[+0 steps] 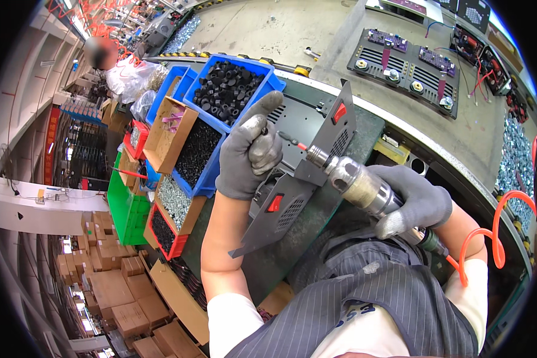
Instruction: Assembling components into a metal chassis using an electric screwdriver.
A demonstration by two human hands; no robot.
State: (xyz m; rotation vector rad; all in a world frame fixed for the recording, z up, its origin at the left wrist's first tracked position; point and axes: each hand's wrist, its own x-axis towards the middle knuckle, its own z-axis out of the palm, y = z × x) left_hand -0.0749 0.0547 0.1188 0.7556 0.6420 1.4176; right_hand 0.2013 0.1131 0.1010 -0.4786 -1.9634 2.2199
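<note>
Right hand (420, 200) wrapped firmly around a pneumatic screwdriver (361, 185), glove closed on the metal body, orange coiled air hose (499, 238) looping off its tail! Left hand (258, 146), gloved in grey too, has its lower fingers curled and one finger stretched forward; whether something small is pinched there, I cannot tell.

And here's the key line: the screwdriver's long axis runs from the lower right up to the left, its bit (290, 139) aimed at that left hand, just short of the glove. Beneath them sits the dark metal chassis (298, 148), forward and left of the driver, left hand nearer. Two upright vented panels rise from it, the upper panel (340, 132) and the lower panel (277, 218), each with a red rocker switch.

Watch that lower corner, right beside the left forearm! A strip of green table (369, 128) shows right of the upper panel; blue bin of black caps (227, 92) crowds the left hand, and beyond runs the work line (250, 33).
</note>
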